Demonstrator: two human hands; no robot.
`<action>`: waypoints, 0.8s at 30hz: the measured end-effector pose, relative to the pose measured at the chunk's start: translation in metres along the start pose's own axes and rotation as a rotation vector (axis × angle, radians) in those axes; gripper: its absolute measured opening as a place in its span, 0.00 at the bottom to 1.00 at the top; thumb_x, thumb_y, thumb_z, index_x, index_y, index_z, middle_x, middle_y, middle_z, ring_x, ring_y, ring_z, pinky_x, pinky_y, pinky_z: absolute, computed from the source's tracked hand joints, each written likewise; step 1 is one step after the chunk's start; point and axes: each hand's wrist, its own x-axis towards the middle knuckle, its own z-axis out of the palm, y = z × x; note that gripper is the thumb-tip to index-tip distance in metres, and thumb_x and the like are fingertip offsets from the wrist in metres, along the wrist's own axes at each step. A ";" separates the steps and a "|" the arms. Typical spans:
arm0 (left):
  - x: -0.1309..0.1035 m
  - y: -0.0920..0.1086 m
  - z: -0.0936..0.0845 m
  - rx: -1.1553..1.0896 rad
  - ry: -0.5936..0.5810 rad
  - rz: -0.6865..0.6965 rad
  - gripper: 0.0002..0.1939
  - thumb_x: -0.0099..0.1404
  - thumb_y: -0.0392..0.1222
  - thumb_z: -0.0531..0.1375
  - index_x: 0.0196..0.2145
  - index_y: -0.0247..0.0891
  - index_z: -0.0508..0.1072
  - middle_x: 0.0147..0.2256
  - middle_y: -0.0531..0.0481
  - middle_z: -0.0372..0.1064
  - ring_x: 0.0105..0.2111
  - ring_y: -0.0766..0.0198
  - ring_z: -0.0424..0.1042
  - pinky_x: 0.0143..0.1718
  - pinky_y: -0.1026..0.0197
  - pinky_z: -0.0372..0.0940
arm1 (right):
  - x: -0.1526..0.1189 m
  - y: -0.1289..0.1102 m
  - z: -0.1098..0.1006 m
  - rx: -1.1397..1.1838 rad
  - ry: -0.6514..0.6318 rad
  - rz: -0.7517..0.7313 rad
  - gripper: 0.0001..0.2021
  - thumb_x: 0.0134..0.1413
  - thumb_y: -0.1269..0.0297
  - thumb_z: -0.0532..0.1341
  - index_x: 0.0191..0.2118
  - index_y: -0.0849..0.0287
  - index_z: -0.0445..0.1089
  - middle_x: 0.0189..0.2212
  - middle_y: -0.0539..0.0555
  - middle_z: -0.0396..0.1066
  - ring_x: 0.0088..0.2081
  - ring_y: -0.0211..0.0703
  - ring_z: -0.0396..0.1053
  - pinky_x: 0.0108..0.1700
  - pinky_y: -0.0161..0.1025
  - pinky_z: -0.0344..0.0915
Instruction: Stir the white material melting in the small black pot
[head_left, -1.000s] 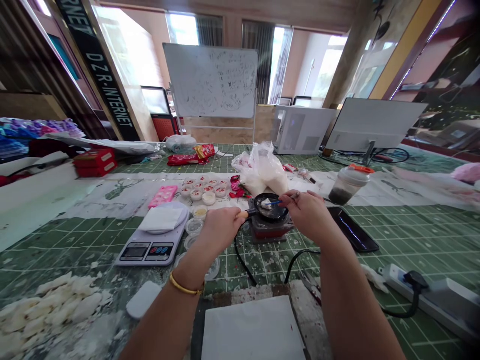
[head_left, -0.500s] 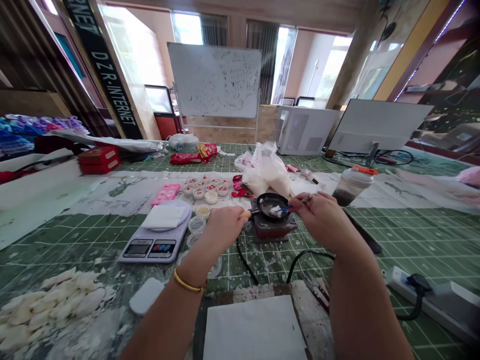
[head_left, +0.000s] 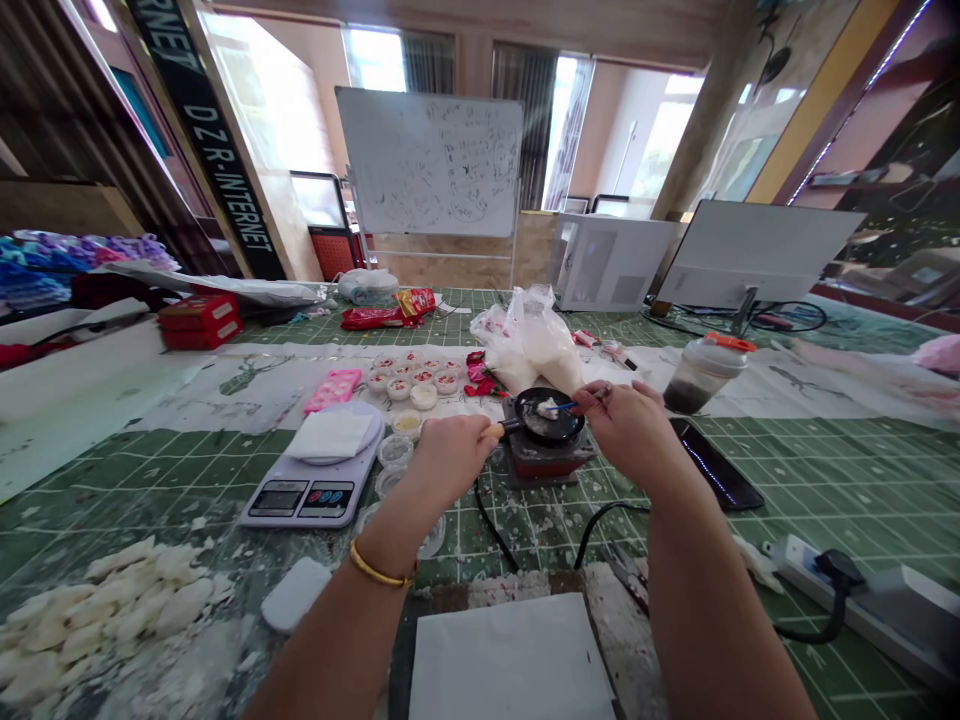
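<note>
My left hand is closed round the light-coloured grip of a small black frying pan. The pan rests on a small hot plate with a red side and a dark top. Between the fingers of my right hand is a thin blue stick, reaching into the pan from the right. Its tip touches a white, partly melted lump in the pan; the exact shape of the tip is hidden by the white stuff.
Left of the pan stand a kitchen scale, several small clear cups and white flakes. Behind it sits a plastic bag. A phone, a lidded jar and a power strip lie rightward. White paper is in front.
My right hand has shifted slightly left and down, uncovering more of the phone. The white lump has moved left and up inside the pan with the blue stick. My left hand keeps its hold.
</note>
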 end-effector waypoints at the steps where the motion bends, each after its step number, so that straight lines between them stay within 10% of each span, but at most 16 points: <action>1: 0.000 0.001 -0.001 -0.002 -0.010 0.001 0.14 0.65 0.44 0.48 0.35 0.39 0.72 0.34 0.48 0.73 0.33 0.62 0.69 0.31 0.63 0.54 | -0.001 0.000 -0.001 -0.014 -0.001 0.003 0.18 0.59 0.60 0.46 0.31 0.57 0.71 0.32 0.54 0.74 0.43 0.44 0.68 0.57 0.49 0.44; 24: -0.002 0.002 0.000 0.004 -0.014 -0.011 0.14 0.66 0.44 0.48 0.36 0.40 0.72 0.35 0.48 0.74 0.35 0.62 0.70 0.33 0.63 0.56 | -0.001 0.001 -0.003 0.066 -0.051 -0.075 0.18 0.59 0.59 0.47 0.30 0.55 0.72 0.35 0.51 0.75 0.43 0.41 0.68 0.58 0.47 0.44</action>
